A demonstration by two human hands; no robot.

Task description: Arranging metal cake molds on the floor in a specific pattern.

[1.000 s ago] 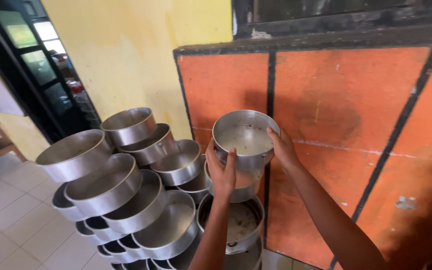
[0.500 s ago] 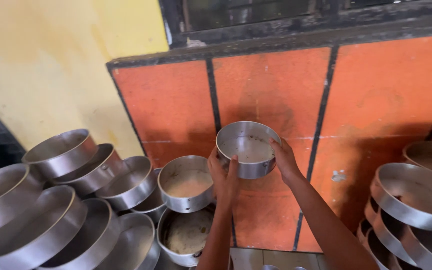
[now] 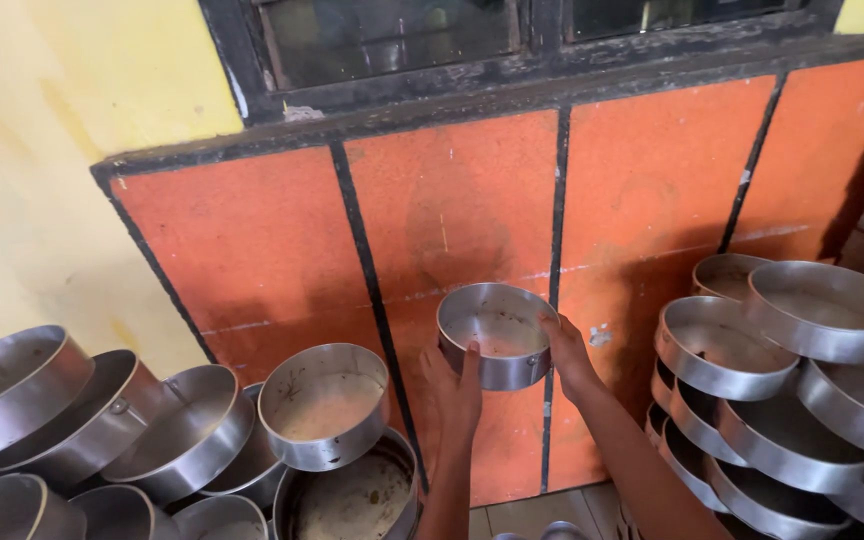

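A round metal pan (image 3: 492, 332) is held up on its side in front of the orange wall, its open face toward me. My left hand (image 3: 455, 388) grips its lower left rim. My right hand (image 3: 567, 352) clasps its right rim. Just left of the pan, another metal pan (image 3: 323, 403) leans on a stack of similar pans. To the right stands a second stack of metal pans (image 3: 752, 370).
The orange tiled wall (image 3: 452, 210) with black joints rises behind the pans, under a dark window frame (image 3: 402, 60). A yellow wall (image 3: 42, 170) is at the left. Tilted pans (image 3: 102, 420) fill the lower left corner.
The view has swung to the right. Both hands have carried the pan away from the left stack toward the gap before the right stack, which is now in view.
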